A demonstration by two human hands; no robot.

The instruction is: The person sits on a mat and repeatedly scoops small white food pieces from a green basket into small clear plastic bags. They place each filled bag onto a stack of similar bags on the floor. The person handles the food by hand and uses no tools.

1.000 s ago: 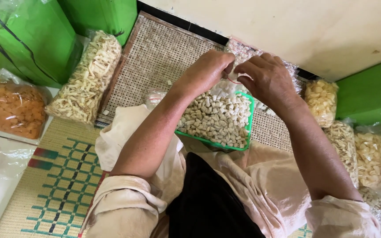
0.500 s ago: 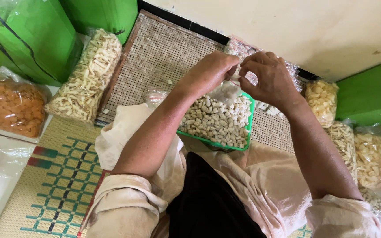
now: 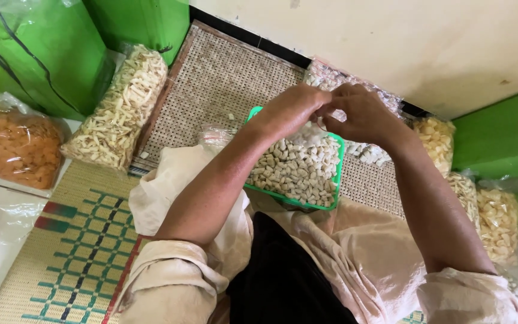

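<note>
Clear bag (image 3: 307, 162) of pale snack pieces, neck pinched by both hands (image 3: 331, 111), fills green tray (image 3: 338, 174).

Two bare forearms, left hand (image 3: 292, 111) and right hand (image 3: 364, 114) both uncovered, no rings, watch or gloves visible. Loose cream-beige top, sleeves (image 3: 172, 279) pushed up past the elbows and bunched in thick folds (right one (image 3: 469, 294) the same). Fabric soft, creased, plain, unprinted. Black garment panel (image 3: 283, 282) down the middle between the arms.
</note>
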